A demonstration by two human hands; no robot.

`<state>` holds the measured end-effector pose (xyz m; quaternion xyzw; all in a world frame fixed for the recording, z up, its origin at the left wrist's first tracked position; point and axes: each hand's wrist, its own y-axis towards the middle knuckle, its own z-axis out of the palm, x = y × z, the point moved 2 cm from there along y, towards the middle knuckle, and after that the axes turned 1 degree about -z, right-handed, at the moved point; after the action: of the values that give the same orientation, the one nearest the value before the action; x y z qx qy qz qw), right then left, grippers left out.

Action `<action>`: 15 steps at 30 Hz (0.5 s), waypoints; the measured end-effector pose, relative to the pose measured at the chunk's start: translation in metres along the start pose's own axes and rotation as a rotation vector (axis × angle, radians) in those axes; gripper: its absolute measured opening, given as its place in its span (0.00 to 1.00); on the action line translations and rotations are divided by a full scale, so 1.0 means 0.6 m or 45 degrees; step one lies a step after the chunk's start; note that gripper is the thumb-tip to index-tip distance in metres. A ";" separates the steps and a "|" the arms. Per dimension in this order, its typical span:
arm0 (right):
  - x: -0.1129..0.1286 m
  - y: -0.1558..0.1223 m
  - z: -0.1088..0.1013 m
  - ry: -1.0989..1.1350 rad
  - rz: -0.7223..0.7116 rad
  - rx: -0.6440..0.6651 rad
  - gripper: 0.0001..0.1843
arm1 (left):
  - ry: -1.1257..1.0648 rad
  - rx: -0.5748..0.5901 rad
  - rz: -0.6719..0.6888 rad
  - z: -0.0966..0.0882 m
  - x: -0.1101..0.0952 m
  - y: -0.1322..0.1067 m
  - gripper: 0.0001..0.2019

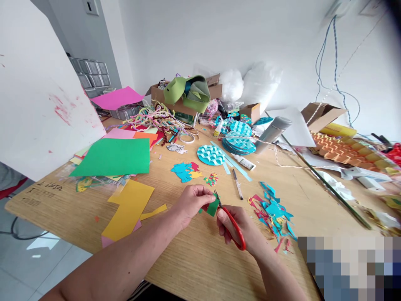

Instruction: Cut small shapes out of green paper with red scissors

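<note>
At the far left, a white board is standing, red smears showing on its face. Next to it, a green sheet is lying over other coloured papers, and a yellow sheet is resting nearer the person. Behind these, fuzzy stems are tangling in a loose heap. Further right, a blue cutout is lying flat on the table, beyond the left hand.

That hand is pinching a small green piece between thumb and fingers, holding it above the table between the two hands. A patterned disc is lying farther back. The scissors are pointing away from the person, their blades sitting at the piece's edge, and the right hand is gripping their red handles. Whether the blades are biting is hard to tell. Cutting the piece to shape seems to be the step in hand; the next move is probably calling for a steady pinch, small turns of the paper and fingertips clear of the blades.

Beyond the right hand, a pen is lying uncapped or capped, unclear which; then scraps are spreading, and a long stick is slanting past them.
</note>
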<state>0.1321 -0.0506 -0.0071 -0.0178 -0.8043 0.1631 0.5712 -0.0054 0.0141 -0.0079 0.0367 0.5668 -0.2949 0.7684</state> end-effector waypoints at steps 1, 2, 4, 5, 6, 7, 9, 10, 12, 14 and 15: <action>0.000 0.000 0.000 -0.003 0.006 -0.004 0.24 | 0.005 -0.002 0.000 0.000 0.000 0.000 0.11; 0.000 0.000 0.000 -0.007 0.011 -0.006 0.25 | 0.011 -0.003 0.001 0.000 0.000 0.000 0.12; 0.001 0.000 0.000 -0.017 0.019 -0.012 0.25 | 0.017 -0.005 0.003 0.000 0.000 0.000 0.12; 0.001 0.000 0.001 -0.021 0.020 -0.014 0.25 | 0.020 -0.007 0.005 0.000 0.000 0.000 0.12; 0.001 0.000 0.000 -0.023 0.018 -0.017 0.25 | 0.024 -0.011 0.006 -0.001 0.000 0.000 0.12; 0.001 0.000 0.000 -0.022 0.015 -0.017 0.25 | 0.028 -0.014 0.005 -0.001 0.000 0.001 0.12; 0.001 -0.001 0.000 -0.013 0.011 -0.014 0.25 | 0.030 -0.016 -0.002 -0.001 0.001 0.002 0.12; 0.001 -0.002 0.000 -0.007 0.010 -0.011 0.25 | 0.026 -0.013 -0.006 -0.001 0.001 0.002 0.12; 0.001 -0.003 -0.001 -0.002 0.014 -0.007 0.25 | 0.010 -0.006 -0.008 0.000 0.001 0.002 0.12; 0.000 -0.004 -0.001 -0.004 0.007 -0.007 0.25 | 0.001 -0.001 -0.005 0.000 0.000 0.002 0.12; 0.000 -0.004 -0.002 -0.004 0.000 -0.006 0.25 | -0.001 0.000 -0.005 0.001 -0.001 0.001 0.12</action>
<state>0.1332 -0.0525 -0.0060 -0.0191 -0.8055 0.1612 0.5700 -0.0048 0.0145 -0.0076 0.0356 0.5665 -0.2966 0.7681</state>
